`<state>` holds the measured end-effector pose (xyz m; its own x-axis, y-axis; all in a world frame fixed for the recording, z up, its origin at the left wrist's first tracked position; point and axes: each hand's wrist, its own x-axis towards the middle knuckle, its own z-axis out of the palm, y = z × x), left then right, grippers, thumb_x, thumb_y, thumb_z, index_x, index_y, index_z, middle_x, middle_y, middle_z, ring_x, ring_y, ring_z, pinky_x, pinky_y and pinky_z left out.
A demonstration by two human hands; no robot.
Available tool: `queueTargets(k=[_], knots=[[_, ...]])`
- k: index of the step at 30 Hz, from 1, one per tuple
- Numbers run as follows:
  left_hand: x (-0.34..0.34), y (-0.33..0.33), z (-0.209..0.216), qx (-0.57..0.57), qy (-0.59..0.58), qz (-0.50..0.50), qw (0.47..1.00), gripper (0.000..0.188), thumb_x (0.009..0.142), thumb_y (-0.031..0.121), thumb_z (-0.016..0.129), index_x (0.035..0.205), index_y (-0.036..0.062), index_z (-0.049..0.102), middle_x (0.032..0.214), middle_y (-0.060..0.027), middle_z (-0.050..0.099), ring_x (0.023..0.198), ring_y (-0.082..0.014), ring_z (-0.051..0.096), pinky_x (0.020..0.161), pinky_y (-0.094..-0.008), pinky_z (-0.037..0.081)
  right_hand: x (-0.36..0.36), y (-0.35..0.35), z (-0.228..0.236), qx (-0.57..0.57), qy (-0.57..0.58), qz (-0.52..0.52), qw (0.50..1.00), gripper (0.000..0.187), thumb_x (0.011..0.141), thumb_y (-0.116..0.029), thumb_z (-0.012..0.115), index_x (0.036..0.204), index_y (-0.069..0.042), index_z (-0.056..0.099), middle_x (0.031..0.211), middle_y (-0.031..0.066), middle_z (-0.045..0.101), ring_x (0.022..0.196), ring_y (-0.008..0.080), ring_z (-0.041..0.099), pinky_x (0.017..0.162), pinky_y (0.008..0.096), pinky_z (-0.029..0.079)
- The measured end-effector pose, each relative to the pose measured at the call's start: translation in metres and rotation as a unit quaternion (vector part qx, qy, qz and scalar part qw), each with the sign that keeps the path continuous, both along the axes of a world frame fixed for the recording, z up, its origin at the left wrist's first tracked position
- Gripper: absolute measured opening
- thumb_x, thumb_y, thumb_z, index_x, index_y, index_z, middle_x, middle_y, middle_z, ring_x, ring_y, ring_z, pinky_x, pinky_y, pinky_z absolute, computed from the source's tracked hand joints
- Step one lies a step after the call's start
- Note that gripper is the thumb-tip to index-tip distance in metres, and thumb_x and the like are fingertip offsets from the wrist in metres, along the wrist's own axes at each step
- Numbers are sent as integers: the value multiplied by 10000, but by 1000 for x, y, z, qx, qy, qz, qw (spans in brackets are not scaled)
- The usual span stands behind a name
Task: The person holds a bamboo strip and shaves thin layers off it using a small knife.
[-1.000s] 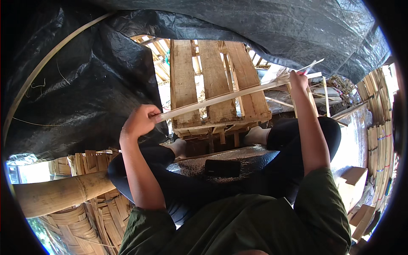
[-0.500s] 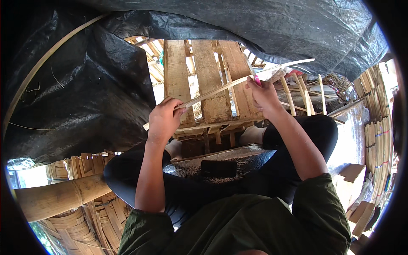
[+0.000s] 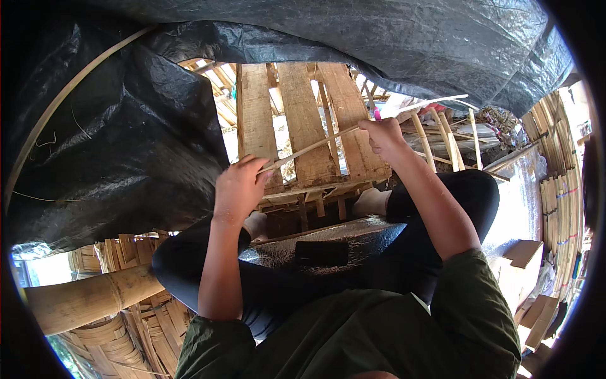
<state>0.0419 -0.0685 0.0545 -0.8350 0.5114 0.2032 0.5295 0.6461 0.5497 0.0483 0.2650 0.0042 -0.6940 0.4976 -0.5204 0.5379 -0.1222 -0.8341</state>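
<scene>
A long thin bamboo strip (image 3: 315, 147) runs slantwise in front of me, from lower left to upper right. My left hand (image 3: 238, 187) is shut on its lower end. My right hand (image 3: 382, 136) grips it further up, with the free end (image 3: 442, 100) sticking out past the fingers to the right. Both hands are raised over a wooden pallet (image 3: 297, 120). I sit with legs in black trousers folded, and a dark flat pad (image 3: 322, 252) lies across my lap.
A black plastic sheet (image 3: 126, 145) hangs overhead and to the left. A thick bamboo pole (image 3: 88, 300) and woven bamboo pieces (image 3: 136, 328) lie at lower left. Loose bamboo strips (image 3: 442, 136) are piled at the right, with stacked slats (image 3: 558, 189) and cardboard (image 3: 521, 256) further right.
Both hands have slid closer together along the strip. The left hand moved right and the right hand moved left and down, so more of the strip sticks out past the right hand.
</scene>
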Motion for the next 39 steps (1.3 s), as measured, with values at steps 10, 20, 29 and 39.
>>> queueTargets(k=[10,20,29,39], knots=[[-3,-13,3,-144,-21,61,987,248,951,321,648,867,96,707,731,-121,684,786,-360,647,749,-466,514,6,-8,21,-90,98,-107,985,165,994,-221,586,924,-77,548,599,-20,405,417,101,365,379,295,288],[-6,-12,8,-108,-110,54,987,264,958,339,645,884,95,710,663,-145,644,716,-369,661,695,-451,516,43,10,24,-133,72,-241,959,163,985,-155,526,921,-9,560,649,37,453,502,144,443,484,396,518],[-6,-8,11,-98,-150,54,982,305,970,353,631,875,70,691,628,-142,621,691,-365,647,669,-436,501,35,12,-4,-157,75,-154,973,149,951,-147,586,905,-7,564,713,43,480,504,142,431,474,396,512],[-4,-5,18,-86,-114,28,989,210,967,258,623,919,61,679,728,-212,618,736,-435,614,669,-478,485,20,7,-8,-51,9,-103,993,257,1015,-240,540,890,-17,568,653,29,463,476,140,435,394,321,389]])
